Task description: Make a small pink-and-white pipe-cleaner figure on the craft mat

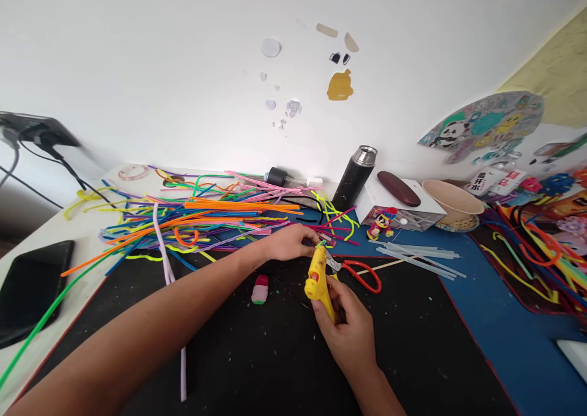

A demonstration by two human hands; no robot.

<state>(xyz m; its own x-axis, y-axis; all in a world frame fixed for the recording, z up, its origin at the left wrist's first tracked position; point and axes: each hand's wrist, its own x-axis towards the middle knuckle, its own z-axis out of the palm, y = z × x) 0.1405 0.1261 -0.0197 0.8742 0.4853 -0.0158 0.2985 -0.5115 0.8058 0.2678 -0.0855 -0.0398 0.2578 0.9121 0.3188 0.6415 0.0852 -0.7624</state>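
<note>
From where I stand, the right hand point(351, 327) is closed around the handle of a yellow glue gun point(316, 275), with the fingers wrapped behind it and the thumb along the near side. The gun is above the black mat point(257, 355), close to its far edge and a little right of its middle, and its nozzle points away from the person. The left hand point(293, 243) reaches across, and its curled fingertips are just beside this nozzle, where a small green bit point(322, 243) shows; whether the fingers pinch it, I cannot tell. The pink piece point(260, 289) lies on the mat, apart from both hands, on the near side of the left wrist. Red-handled scissors point(347, 265) lie behind the gun and to its right, near the far edge. Beyond this edge are many pipe cleaners point(243, 205), and the glue sticks point(419, 260) lie at the far right corner.
</note>
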